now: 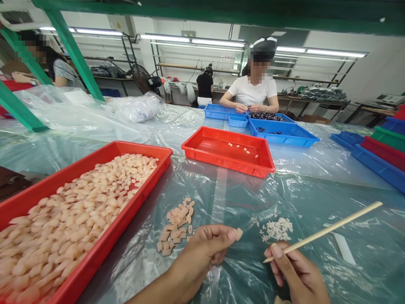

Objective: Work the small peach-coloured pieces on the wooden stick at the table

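Observation:
Between thumb and fingertips, my left hand [207, 247] pinches a small beige oval piece [239, 234]. My right hand [295, 266] grips a thin pointed wooden stick [335, 231] near its tip, which points down and left, apart from the oval piece. Behind the right hand lies a pile of tiny white bits [277, 229]. A heap of small tan-pink pieces [177, 223], some showing hollow ends, lies beyond and left of my left hand. At the left, a large red tray [139, 147] holds a great many beige oval pieces [85, 207].
Ahead stands a second red tray [228, 164] with several light pieces in it. Blue trays [284, 139] stand in front of a person in white [253, 88] across the plastic-covered table. Right of my hand lies a flat white strip [344, 249]. Stacked coloured trays [386, 147] line the right edge.

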A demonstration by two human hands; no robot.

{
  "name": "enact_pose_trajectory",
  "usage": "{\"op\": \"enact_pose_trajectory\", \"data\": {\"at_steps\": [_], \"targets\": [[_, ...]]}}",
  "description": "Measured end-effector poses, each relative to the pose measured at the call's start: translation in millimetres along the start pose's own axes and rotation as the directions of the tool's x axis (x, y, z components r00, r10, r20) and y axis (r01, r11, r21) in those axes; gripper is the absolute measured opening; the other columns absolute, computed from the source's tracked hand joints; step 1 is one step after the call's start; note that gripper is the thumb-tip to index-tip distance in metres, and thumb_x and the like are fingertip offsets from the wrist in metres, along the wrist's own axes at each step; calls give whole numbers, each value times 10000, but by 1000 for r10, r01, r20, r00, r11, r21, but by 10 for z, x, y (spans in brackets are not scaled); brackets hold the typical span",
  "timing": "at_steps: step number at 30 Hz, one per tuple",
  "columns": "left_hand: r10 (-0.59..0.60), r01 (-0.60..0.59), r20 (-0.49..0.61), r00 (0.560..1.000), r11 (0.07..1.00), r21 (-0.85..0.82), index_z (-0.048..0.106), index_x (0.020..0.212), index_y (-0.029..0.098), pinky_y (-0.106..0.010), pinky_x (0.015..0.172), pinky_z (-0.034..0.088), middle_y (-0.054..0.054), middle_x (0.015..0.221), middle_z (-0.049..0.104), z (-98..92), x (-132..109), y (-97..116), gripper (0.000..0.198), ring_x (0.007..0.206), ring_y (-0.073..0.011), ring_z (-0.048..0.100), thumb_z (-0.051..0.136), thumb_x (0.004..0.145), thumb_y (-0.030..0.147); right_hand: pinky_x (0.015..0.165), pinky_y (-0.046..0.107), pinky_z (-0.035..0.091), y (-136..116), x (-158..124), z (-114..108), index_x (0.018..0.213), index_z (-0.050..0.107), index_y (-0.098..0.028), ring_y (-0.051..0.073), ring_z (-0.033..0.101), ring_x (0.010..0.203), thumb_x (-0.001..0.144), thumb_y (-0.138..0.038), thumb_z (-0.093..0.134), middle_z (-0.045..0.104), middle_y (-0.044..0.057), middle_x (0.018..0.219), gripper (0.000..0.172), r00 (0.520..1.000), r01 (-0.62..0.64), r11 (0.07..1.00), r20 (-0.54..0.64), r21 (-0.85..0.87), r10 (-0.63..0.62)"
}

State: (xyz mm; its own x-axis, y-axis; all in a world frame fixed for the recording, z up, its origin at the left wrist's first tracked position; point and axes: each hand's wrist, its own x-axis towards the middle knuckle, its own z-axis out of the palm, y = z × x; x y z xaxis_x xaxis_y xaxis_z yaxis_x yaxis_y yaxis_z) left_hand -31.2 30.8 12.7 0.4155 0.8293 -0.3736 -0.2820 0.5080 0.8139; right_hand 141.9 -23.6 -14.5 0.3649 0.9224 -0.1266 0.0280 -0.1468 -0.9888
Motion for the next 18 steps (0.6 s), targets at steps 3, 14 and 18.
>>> {"op": "enact_pose_trajectory", "data": {"at_steps": [3, 14, 18], "targets": [[-69, 78, 55, 996, 979, -186, 659, 647, 124, -194, 451, 142, 88, 474, 339, -23, 26, 14, 340, 475, -63, 182, 868, 573, 382, 475, 231, 317, -3, -1, 9, 645, 649, -184, 93, 399, 453, 698, -666, 630, 429, -47, 501, 485, 1000, -22, 1000, 12, 17, 22], [-114, 130, 87, 990, 970, -207, 638, 653, 113, -177, 439, 133, 81, 506, 332, -69, 38, -8, 336, 471, -51, 179, 871, 591, 346, 441, 212, 315, -48, 9, 9, 618, 658, -172, 79, 395, 438, 680, -678, 639, 429, -46, 500, 510, 998, -49, 998, 34, 27, 49], [-125, 134, 70, 990, 981, -143, 615, 641, 127, -195, 434, 102, 99, 486, 284, -69, 43, -10, 371, 455, -51, 144, 867, 580, 392, 452, 207, 375, -1, -5, 15, 747, 701, -196, 96, 464, 446, 727, -603, 652, 503, -37, 503, 411, 999, -8, 998, 48, 56, 5]]}}
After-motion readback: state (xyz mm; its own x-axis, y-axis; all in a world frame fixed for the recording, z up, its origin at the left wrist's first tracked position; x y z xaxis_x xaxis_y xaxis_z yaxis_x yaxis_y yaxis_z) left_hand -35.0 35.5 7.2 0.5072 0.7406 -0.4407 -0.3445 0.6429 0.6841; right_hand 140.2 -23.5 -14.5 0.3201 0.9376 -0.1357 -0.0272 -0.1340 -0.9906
